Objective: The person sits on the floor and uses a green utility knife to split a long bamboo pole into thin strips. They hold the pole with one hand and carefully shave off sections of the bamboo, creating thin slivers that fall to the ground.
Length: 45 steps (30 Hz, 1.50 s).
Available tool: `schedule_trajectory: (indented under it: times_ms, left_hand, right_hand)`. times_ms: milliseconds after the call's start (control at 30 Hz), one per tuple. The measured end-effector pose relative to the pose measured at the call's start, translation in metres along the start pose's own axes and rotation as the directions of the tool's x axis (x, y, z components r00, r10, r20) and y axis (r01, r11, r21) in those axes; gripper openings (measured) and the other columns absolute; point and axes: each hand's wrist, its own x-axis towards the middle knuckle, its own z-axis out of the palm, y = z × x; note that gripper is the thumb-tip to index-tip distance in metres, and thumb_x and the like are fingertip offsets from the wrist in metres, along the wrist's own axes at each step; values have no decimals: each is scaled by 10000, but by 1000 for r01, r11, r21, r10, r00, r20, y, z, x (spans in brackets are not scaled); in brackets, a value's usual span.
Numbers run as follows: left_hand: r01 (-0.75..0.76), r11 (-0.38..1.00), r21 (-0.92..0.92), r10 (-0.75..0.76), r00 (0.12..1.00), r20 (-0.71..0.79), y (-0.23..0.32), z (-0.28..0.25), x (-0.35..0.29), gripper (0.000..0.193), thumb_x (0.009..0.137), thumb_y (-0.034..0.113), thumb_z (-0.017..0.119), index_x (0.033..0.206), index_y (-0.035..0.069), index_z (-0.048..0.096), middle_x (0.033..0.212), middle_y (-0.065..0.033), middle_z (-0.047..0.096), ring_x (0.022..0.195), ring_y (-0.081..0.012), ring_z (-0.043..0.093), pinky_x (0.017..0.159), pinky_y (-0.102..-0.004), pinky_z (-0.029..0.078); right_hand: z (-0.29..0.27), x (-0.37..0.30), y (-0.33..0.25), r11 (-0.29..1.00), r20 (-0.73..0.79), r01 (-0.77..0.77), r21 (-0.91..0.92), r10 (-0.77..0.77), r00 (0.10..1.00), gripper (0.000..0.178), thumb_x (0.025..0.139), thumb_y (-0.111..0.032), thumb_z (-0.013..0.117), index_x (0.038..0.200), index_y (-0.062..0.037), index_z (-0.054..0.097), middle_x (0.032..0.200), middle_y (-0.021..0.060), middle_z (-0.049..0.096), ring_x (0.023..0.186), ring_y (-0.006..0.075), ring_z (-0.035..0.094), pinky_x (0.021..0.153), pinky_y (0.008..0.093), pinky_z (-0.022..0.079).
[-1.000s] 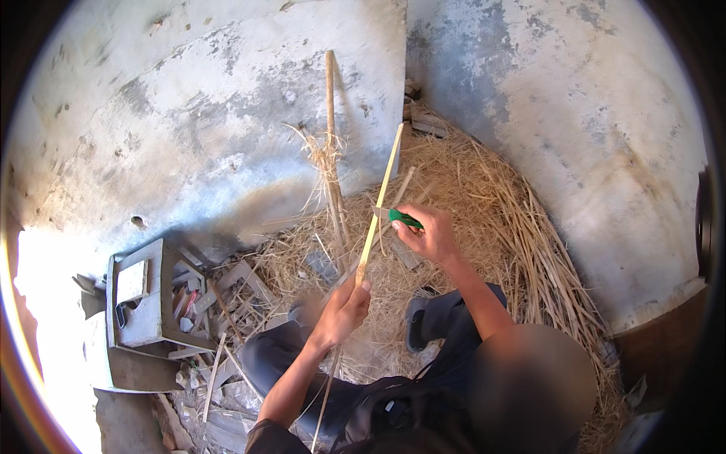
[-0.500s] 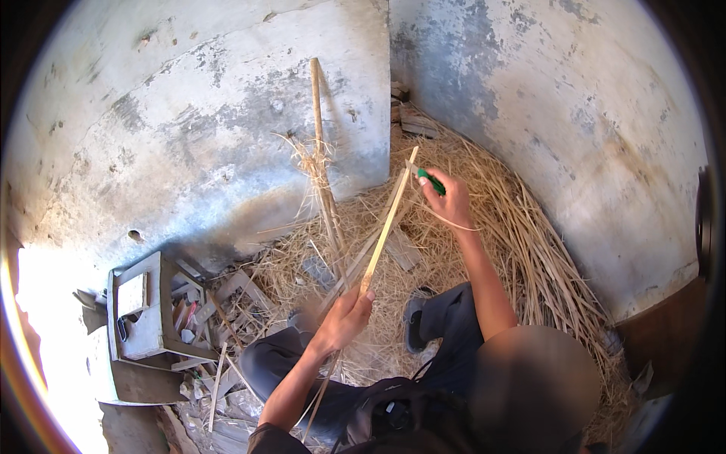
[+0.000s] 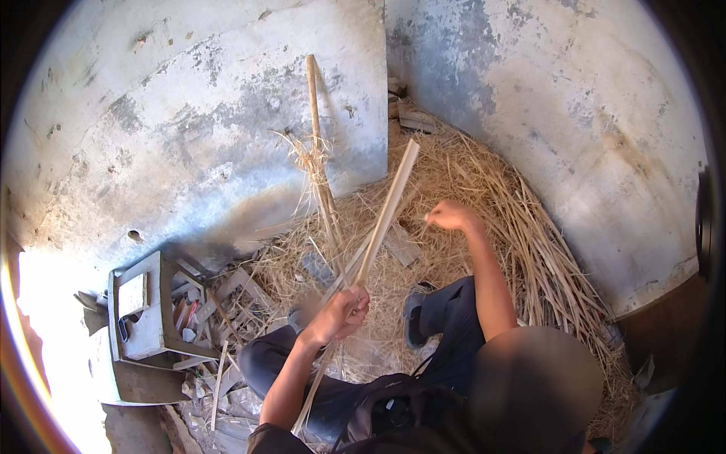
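My left hand [image 3: 342, 312] is wrapped round a long pale wooden strip [image 3: 390, 204], which looks like split bamboo. The strip slants up and away to the right, and its lower end passes below my fist toward my lap. To the right of the strip, and apart from it, my right hand [image 3: 455, 216] is closed with its fingers curled in. Whatever it holds is hidden; no green handle shows there now. Beyond the strip, a stick [image 3: 312, 102] leans on the wall with a tuft of curled shavings [image 3: 311, 159] round its middle.
Straw-like shavings [image 3: 446, 163] cover the floor, with long loose strips [image 3: 544, 250] heaped along the right wall [image 3: 582, 151]. At the left lies an open grey wooden box [image 3: 147, 321] beside scraps and rubble. My bent knees frame the space beneath my hands.
My right hand has drawn back from the strip's far end, down and slightly right; the green-handled tool in it is out of sight. The strip has turned in my left hand, showing a broader face.
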Motion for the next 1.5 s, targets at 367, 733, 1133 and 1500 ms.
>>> schedule_trajectory:
  times_ms: [367,733,1133,1500]
  left_hand:
    - [-125,962,-242,124,992,-22,-2,-9,-1,563,1094,637,248,869,138,383,651,32,330,398,-58,270,356,-249,231]
    - [-246,961,-127,211,948,-238,-7,-10,3,569,1138,581,222,897,110,429,643,18,368,428,-74,315,411,-253,271]
    - [-296,949,104,313,919,-241,-4,-5,4,600,1158,516,199,912,54,491,548,19,382,421,-85,356,425,-254,313]
    - [-262,957,121,287,912,-292,-5,-5,6,594,1162,458,171,895,41,500,554,9,384,420,-93,371,414,-267,313]
  right_hand:
    - [7,-71,-123,680,-649,644,350,-320,690,398,1125,-403,471,1161,-70,687,677,-2,487,545,111,414,526,317,346]
    - [32,-109,-164,540,-468,837,91,-718,514,232,924,-270,725,1024,-60,719,852,92,742,673,254,725,583,361,557]
    - [40,-107,-165,552,-464,830,76,-717,520,252,956,-292,706,1023,-50,721,834,94,740,618,238,716,559,360,559]
    - [44,-107,-167,505,-455,850,150,-728,513,265,960,-296,704,1040,-44,719,810,112,726,588,247,688,542,361,527]
